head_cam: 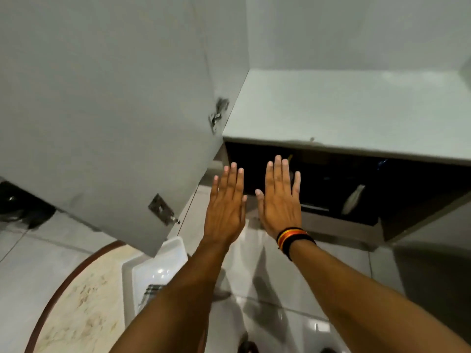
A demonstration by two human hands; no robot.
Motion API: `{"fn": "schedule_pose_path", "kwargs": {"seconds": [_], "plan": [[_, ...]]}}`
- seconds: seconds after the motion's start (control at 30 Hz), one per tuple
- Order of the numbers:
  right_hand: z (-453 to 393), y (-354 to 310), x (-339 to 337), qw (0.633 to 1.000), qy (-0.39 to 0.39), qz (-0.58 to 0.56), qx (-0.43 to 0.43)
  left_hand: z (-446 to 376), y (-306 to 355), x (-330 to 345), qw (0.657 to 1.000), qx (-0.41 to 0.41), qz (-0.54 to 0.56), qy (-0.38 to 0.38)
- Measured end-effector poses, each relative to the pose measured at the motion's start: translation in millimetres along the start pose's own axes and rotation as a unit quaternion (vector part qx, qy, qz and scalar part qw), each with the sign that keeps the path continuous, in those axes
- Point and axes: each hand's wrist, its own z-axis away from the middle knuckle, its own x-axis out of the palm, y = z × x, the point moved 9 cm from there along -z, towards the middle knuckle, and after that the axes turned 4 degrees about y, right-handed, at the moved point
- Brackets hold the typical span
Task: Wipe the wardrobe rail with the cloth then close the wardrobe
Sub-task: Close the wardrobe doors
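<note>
The pale grey wardrobe stands with its left door [102, 110] swung wide toward me, a metal latch [163, 209] near the door's lower edge. Inside I see a grey shelf [344, 110] and a dark compartment [369, 184] below it. No rail is in view. My left hand [225, 207] and my right hand [280, 200] are stretched out flat side by side in front of the dark compartment, fingers straight, holding nothing. A striped wristband [293, 238] sits on my right wrist. A checked cloth [151, 293] lies in a white tray [158, 261], mostly hidden by my left forearm.
A round table [76, 301] with a brown rim and mottled beige top stands at the lower left, bearing the tray. The floor [280, 301] is glossy pale tile. Dark objects [23, 205] sit on the floor behind the door. A pale object [353, 198] hangs in the dark compartment.
</note>
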Motion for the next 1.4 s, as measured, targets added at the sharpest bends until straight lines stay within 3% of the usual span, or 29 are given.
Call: {"fn": "schedule_pose_path", "kwargs": {"seconds": [0.33, 0.53, 0.77, 0.97, 1.17, 1.27, 1.33, 1.4], "plan": [[-124.6, 39.3, -273.0, 0.978, 0.198, 0.070, 0.004, -167.3, 131.8, -201.9, 0.982, 0.099, 0.017, 0.162], [-149.0, 49.0, -459.1, 0.929, 0.344, 0.134, 0.019, -234.1, 223.0, -356.1, 0.938, 0.198, 0.014, 0.286], [-105.9, 71.2, -649.9, 0.862, 0.469, 0.181, 0.062, -229.2, 356.1, -514.6, 0.874, 0.297, 0.025, 0.383], [1.5, 118.8, -788.5, 0.790, 0.582, 0.165, 0.102, -178.8, 486.3, -605.9, 0.823, 0.376, 0.053, 0.422], [143.0, 211.3, -857.6, 0.688, 0.699, 0.068, 0.183, -92.0, 635.6, -647.8, 0.724, 0.523, -0.006, 0.450], [175.9, 250.2, -848.2, 0.699, 0.689, -0.002, 0.191, -60.4, 692.0, -646.5, 0.685, 0.576, -0.070, 0.440], [178.2, 286.3, -831.4, 0.717, 0.652, -0.146, 0.201, -52.2, 724.2, -634.6, 0.691, 0.593, -0.128, 0.392], [161.8, 324.4, -799.1, 0.712, 0.567, -0.309, 0.275, -58.1, 744.4, -615.6, 0.724, 0.578, -0.191, 0.325]]}}
